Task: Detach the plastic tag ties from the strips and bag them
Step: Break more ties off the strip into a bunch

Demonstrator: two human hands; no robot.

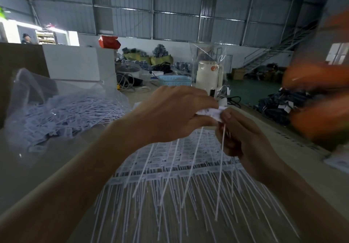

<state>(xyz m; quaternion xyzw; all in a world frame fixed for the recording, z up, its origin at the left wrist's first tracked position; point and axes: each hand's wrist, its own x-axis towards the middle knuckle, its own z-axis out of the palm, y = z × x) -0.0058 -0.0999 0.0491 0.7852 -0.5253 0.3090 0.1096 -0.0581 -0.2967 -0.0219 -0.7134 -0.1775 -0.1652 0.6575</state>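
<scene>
My left hand point(170, 110) grips a bunch of white plastic tag ties point(209, 112) by their heads, raised above the table. Their thin tails hang down and fan out below. My right hand point(243, 135) pinches a single tie point(221, 159) right next to the bunch, its tail dropping toward me. Under both hands, strips of joined white tag ties point(181, 169) lie in rows on the table. A clear plastic bag point(47, 103) holding several loose ties sits to the left.
Blurred orange items point(321, 99) crowd the right edge. A white box point(75, 63) stands behind the bag. A white container with a clear bag on top point(207, 74) and a blue basket point(174, 80) sit beyond the table's far edge.
</scene>
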